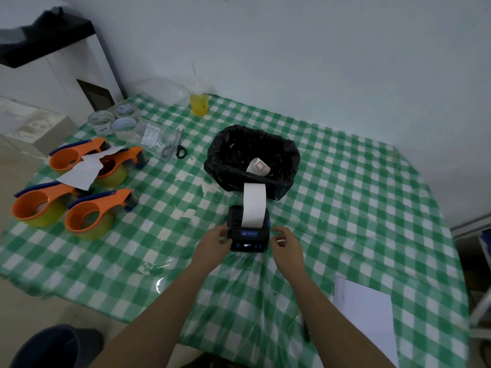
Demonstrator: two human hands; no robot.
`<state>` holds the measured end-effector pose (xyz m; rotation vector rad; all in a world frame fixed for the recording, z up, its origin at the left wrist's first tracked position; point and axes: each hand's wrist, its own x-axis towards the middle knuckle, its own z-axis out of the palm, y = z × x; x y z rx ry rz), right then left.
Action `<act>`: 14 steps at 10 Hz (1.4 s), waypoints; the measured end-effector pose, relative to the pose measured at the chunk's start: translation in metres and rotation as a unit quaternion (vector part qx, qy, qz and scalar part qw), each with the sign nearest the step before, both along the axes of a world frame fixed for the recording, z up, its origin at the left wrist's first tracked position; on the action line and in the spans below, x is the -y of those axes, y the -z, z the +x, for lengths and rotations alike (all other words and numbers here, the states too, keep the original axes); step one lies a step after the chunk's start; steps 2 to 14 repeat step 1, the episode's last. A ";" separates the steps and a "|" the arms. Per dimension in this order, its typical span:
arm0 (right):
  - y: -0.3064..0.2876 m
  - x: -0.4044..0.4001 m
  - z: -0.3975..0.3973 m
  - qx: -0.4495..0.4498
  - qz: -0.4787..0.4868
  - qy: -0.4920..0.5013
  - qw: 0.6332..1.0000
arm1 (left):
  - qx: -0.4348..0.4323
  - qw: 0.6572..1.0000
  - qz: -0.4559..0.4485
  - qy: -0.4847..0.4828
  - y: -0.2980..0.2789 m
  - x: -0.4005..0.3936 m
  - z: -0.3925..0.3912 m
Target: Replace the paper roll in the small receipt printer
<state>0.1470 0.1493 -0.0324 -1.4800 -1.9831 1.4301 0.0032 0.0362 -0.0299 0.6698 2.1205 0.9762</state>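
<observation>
The small black receipt printer (248, 233) sits on the green checked tablecloth (345, 208) in the middle of the table, its display lit. A wide white paper strip (254, 204) rises out of its slot and curls back toward the bin. My left hand (214, 244) touches the printer's left side with thumb and fingers. At the right side is my right hand (285, 244), fingers curled and close to or touching the casing. A used paper roll (259, 166) lies inside the black-lined bin (225, 158) just behind the printer.
Several orange tape dispensers (87, 216) and loose white paper stand at the left. Clear tape rolls (117, 120), scissors (180, 148) and a yellow drink in a bag (199, 103) lie further back. A white sheet (366, 317) lies near the front right edge.
</observation>
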 end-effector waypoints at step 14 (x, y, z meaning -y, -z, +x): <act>-0.016 0.011 0.015 -0.034 0.014 0.018 0.999 | 0.011 1.000 -0.009 -0.010 -0.004 0.021 0.009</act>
